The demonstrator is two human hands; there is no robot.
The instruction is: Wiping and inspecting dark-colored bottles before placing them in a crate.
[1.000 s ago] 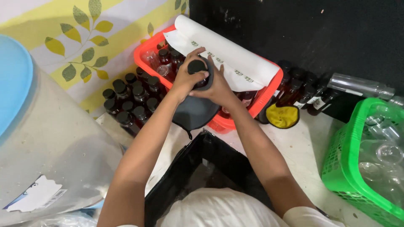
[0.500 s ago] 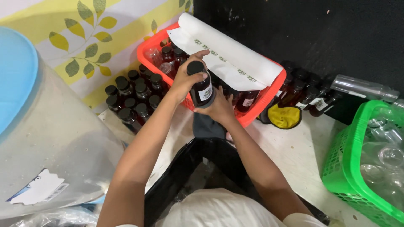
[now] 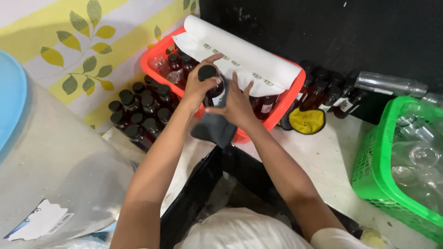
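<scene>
The left hand (image 3: 199, 87) was wrapped around a dark bottle (image 3: 213, 87) with a black cap, gripping it near the top, just over the near rim of the red basket (image 3: 154, 74). The right hand (image 3: 235, 103) lay open against the bottle's side, fingers spread, pressing a grey cloth (image 3: 214, 129) to it; the cloth hung down past the basket's edge. A white paper roll (image 3: 244, 53) rested across the basket's far rim, against the black wall. More capped bottles (image 3: 138, 108) stood packed on the worktop left of the basket, close to the leaf-patterned wall, leaving little room there. To the right, past a yellow-filled lid (image 3: 308, 121), bare white worktop (image 3: 332, 152) lay open up to the green basket (image 3: 369, 175) of clear bottles. A black bin (image 3: 194, 203) sat just below the hands.
</scene>
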